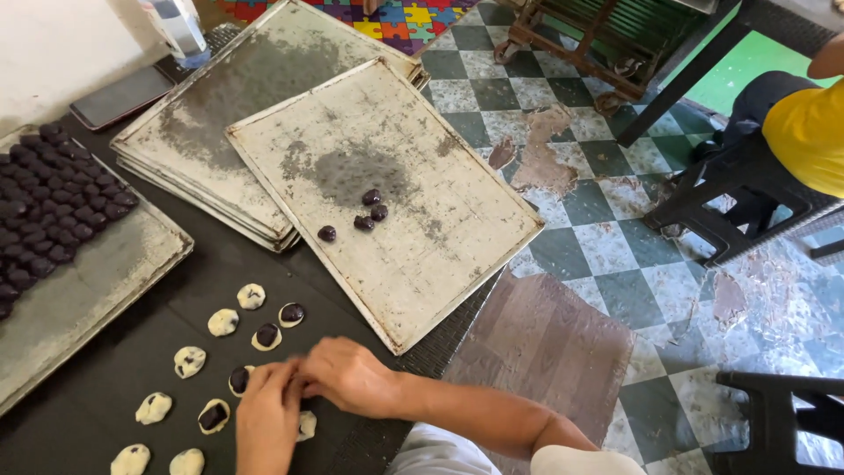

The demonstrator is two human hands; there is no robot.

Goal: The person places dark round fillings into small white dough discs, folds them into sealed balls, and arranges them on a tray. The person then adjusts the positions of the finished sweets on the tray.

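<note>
Both hands met low in the frame over a row of small dough discs on the dark surface (132,352). The left hand (266,420) and the right hand (352,376) had their fingertips pressed together on one dough piece (290,380) between them, each grip pinched closed on it; the piece itself was mostly hidden. Just beside the left hand lay dark-filled discs (214,415), and another disc (306,426) peeked out under the wrist. Plain pale discs (223,322) ran in a second line to the lower left, apart from one another.

Above the hands, at the centre of the frame, a worn metal tray (440,264) lay tilted, holding only four dark filling lumps (367,211) near its middle; most of its face was bare. Its lower right corner overhung the edge of the surface. Behind it, a stack of similar trays (202,114) sat bare on top. At the left edge, another tray (88,290) carried a packed cluster of dark lumps (53,202) in its upper half.

A phone (121,97) and a clear bottle (180,31) lay at the upper left. To the right, checkered floor (615,246) spread open, with a black chair (747,202) and a seated person in yellow (809,132) at the upper right.
</note>
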